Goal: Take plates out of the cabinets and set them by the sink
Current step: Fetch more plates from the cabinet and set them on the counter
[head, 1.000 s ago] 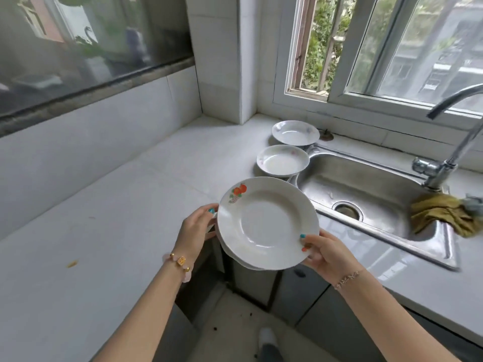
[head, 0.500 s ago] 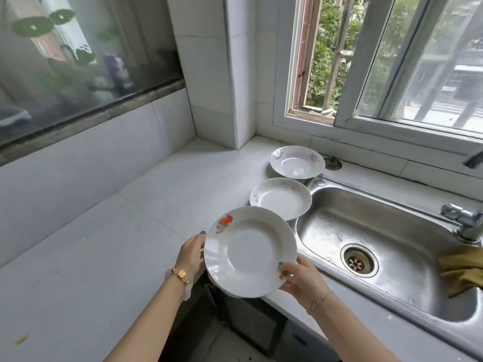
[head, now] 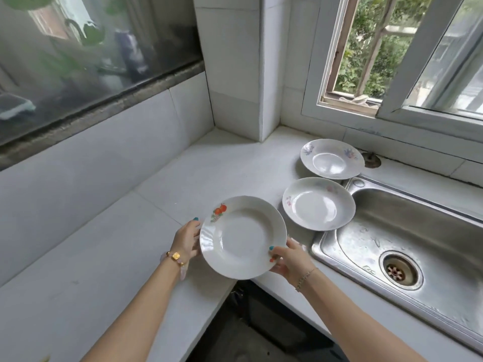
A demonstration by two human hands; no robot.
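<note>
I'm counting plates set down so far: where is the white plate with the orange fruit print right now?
In the head view the white plate with the orange fruit print is held between left hand and right hand, over the counter's front edge, near a plain white plate.

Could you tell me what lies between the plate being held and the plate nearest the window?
In the head view, one white plate with faint flowers sits on the counter between the held fruit-print plate and the window-side plate, beside the sink.

A home kitchen: steel sink (head: 407, 231), tiled counter (head: 109, 252), window (head: 392, 56).
</note>
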